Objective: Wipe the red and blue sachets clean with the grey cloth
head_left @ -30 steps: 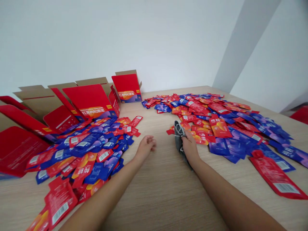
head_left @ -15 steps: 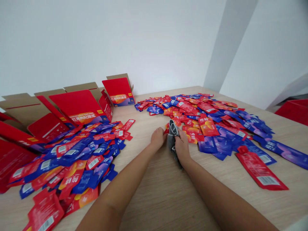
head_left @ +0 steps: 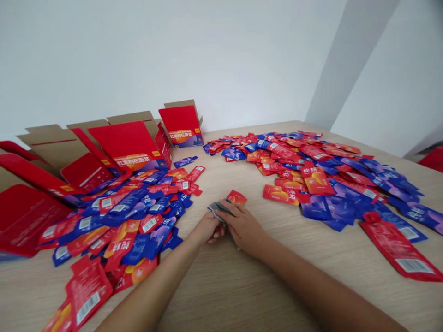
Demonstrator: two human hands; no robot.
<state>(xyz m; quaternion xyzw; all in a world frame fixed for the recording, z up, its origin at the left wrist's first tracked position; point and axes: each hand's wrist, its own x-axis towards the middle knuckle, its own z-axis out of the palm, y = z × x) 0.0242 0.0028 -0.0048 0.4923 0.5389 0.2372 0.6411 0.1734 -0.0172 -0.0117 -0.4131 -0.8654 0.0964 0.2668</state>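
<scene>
Near the middle of the table, my left hand (head_left: 208, 227) and my right hand (head_left: 244, 227) meet over a folded grey cloth (head_left: 218, 207). The right hand's fingers press the cloth from above. My left hand's fingers are curled beneath it, closed on something partly hidden by the cloth and the other hand. A red and orange sachet (head_left: 237, 197) shows just beyond the right fingers; whether a hand touches it I cannot tell.
Open red cartons (head_left: 128, 143) stand at the back left, behind a heap of red and blue sachets (head_left: 138, 207). A wider sachet heap (head_left: 294, 157) spreads over the right, with a red pouch (head_left: 398, 246) near the right edge.
Both hands have moved left with the grey cloth and come together. A small blue packet now lies by the cartons at the left heap's back. The view has shifted slightly.
</scene>
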